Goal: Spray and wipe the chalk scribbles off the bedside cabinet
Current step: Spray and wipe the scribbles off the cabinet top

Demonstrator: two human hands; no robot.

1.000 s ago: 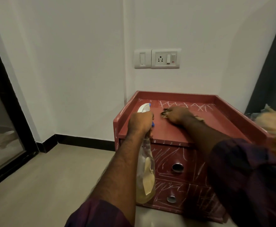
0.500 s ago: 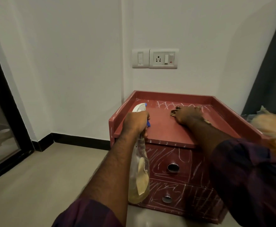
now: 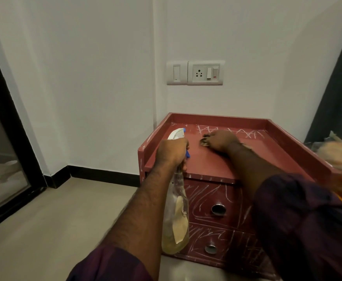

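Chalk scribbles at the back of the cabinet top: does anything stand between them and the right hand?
Nothing visible does. The right hand, holding a cloth, lies just before the chalk scribbles; the spray bottle is off to the left.

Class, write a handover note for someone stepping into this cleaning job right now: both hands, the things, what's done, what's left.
Left hand grips the spray bottle upright at the cabinet's front left corner.
Right hand holds the cloth on the cabinet top, near the back.
Done: front of the top looks mostly free of chalk.
Left: chalk scribbles along the back of the top, both drawer fronts.
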